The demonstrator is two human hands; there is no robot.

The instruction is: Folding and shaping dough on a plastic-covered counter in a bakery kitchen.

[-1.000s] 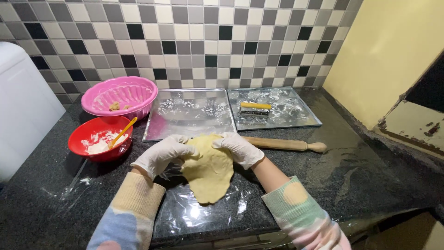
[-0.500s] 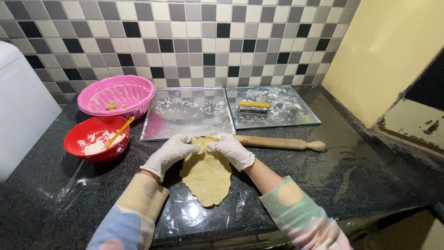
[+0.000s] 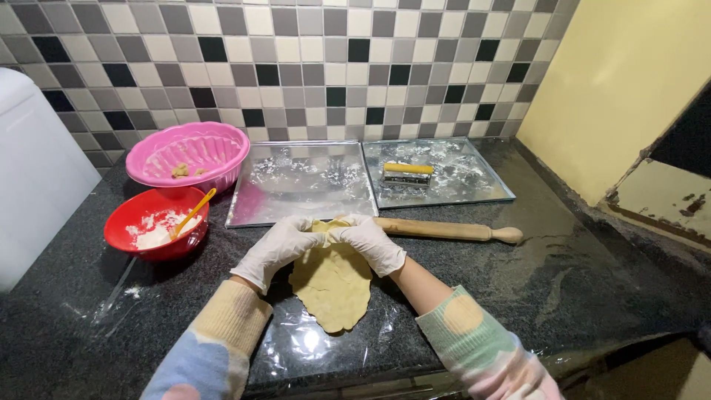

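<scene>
A flat, rolled-out sheet of yellow dough [image 3: 333, 285] lies on clear plastic film [image 3: 311, 344] on the dark granite counter. Both my hands wear white gloves. My left hand [image 3: 275, 248] pinches the dough's far left edge, and my right hand [image 3: 370, 243] grips its far right edge; the far end of the dough is lifted between them. A wooden rolling pin [image 3: 448, 231] rests on the counter just beyond my right hand.
Two metal trays stand at the back: a bare one [image 3: 302, 191] and a floury one [image 3: 441, 174] holding a small roller cutter [image 3: 406, 173]. At the left are a pink bowl [image 3: 189, 155], a red bowl [image 3: 154, 226] with flour and a yellow spoon, and a white appliance [image 3: 33, 178].
My hands have stayed on the dough's far edge and drawn closer together there; the view has shifted slightly. The dough sheet stays in place on the film.
</scene>
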